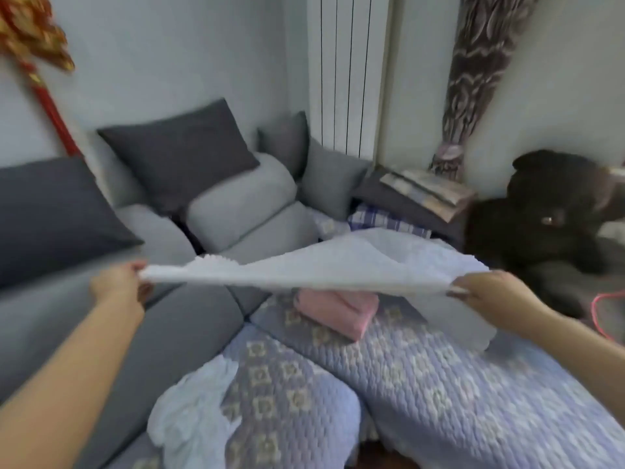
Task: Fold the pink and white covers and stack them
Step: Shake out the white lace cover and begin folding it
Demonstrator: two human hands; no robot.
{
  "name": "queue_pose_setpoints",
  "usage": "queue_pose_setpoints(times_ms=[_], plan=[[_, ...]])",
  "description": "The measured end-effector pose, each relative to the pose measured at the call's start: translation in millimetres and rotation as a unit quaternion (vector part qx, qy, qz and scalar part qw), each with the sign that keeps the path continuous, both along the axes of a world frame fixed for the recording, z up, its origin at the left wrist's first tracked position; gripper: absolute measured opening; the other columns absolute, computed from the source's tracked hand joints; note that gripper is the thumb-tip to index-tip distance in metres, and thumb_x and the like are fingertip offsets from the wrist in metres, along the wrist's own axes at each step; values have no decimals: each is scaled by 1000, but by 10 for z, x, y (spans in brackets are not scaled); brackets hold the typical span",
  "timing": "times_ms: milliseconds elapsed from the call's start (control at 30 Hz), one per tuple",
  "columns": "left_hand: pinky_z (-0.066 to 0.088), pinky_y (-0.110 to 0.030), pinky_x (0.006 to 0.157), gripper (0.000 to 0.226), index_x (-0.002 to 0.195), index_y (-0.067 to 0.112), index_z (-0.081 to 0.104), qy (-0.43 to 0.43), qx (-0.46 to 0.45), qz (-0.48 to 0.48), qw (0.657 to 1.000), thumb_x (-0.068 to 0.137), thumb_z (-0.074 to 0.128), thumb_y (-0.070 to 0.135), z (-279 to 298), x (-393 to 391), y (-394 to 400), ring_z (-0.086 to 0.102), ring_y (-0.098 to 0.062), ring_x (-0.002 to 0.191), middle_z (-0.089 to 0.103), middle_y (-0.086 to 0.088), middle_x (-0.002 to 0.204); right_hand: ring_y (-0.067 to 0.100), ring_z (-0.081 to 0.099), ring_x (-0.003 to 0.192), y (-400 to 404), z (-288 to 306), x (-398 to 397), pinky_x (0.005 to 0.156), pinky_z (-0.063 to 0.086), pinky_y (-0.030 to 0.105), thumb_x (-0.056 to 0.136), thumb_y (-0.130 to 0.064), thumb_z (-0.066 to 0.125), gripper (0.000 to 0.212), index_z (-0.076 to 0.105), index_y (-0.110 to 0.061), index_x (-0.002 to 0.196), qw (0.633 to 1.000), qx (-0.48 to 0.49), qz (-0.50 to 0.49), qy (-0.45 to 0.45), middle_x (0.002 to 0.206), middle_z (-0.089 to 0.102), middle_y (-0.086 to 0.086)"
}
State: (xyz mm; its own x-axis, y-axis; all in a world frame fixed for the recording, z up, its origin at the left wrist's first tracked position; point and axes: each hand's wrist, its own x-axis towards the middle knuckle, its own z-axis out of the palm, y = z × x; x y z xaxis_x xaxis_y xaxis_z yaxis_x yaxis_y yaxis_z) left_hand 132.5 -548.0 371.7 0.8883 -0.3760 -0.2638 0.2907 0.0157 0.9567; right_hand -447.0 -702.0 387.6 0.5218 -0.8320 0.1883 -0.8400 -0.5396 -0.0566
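A white textured cover (324, 265) is stretched out in the air between my hands above the sofa. My left hand (118, 282) pinches its left corner and my right hand (487, 289) pinches its right corner. Part of the cover hangs down below my right hand. Under the stretched cover, a folded pink cover (338, 309) lies on the quilted blue sofa seat (422, 384). Another white cover (192, 411) lies crumpled at the near edge of the seat.
Grey and dark cushions (182, 164) line the sofa back at left. Folded fabrics and a plaid cloth (389, 221) are piled in the corner. A black plush toy (554, 211) sits at right, with a pink cord (605, 313) beside it.
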Motion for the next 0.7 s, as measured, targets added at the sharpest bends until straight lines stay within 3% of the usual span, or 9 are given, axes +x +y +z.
queue_pose_setpoints(times_ms=[67,167,267,333,400,467,533,600,700], plan=[[46,-19,31,46,56,13,70,29,73,-1,997,95,51,0,-572,-74,26,60,-13,41,63,-2,55,22,70,67,-44,-764,-142,59,51,30,90,-43,67,21,77,-26,83,1000,-11,-14,-17,77,74,-4],[48,-18,33,31,79,12,56,65,193,-56,978,99,42,-7,-1347,-423,367,63,-21,53,59,-11,75,24,69,66,-114,-1801,-268,56,55,34,81,-37,80,18,76,-25,93,997,66,4,27,85,70,-5],[49,-19,34,23,88,9,58,77,262,-23,962,98,45,-8,-1919,-409,549,63,-15,41,67,-10,66,33,69,77,-170,-2782,-469,71,56,40,86,-28,76,24,75,-22,110,983,167,-11,75,110,67,1],[50,-20,35,18,84,13,60,63,298,-22,952,95,56,-2,-2163,-333,604,65,-19,47,70,-13,83,36,68,93,-164,-3205,-623,78,55,38,91,-12,68,28,73,-21,117,970,220,-86,62,128,60,4],[51,-21,36,12,89,13,63,27,335,-43,941,93,62,2,-2270,-382,595,61,-25,62,63,-17,104,35,63,110,-102,-3418,-746,82,54,37,89,4,55,46,66,-16,128,949,274,-153,43,142,50,9],[51,-20,37,12,99,13,65,-17,364,-79,928,93,62,3,-2401,-400,576,63,-29,64,63,-17,107,36,57,119,-17,-3441,-799,86,52,39,88,9,48,57,55,-11,140,925,300,-230,32,146,46,15],[62,-29,58,19,99,18,68,-54,413,-113,902,89,61,3,-2622,-314,607,71,-34,81,67,-15,113,40,55,119,70,-3480,-831,86,51,44,90,8,46,59,47,-9,146,912,282,-297,-6,141,48,21],[59,-51,87,27,91,24,71,-117,468,-150,863,82,58,2,-2983,-53,721,69,-39,98,69,-18,118,43,56,112,156,-3547,-827,81,50,46,91,5,43,59,41,-9,148,896,269,-351,-44,131,55,25],[57,-54,87,40,86,25,67,-184,503,-214,817,79,43,-5,-2859,-308,667,70,-39,89,70,-17,106,46,58,101,287,-3672,-889,78,53,52,88,2,43,53,42,-11,140,844,273,-449,-106,113,61,26]])
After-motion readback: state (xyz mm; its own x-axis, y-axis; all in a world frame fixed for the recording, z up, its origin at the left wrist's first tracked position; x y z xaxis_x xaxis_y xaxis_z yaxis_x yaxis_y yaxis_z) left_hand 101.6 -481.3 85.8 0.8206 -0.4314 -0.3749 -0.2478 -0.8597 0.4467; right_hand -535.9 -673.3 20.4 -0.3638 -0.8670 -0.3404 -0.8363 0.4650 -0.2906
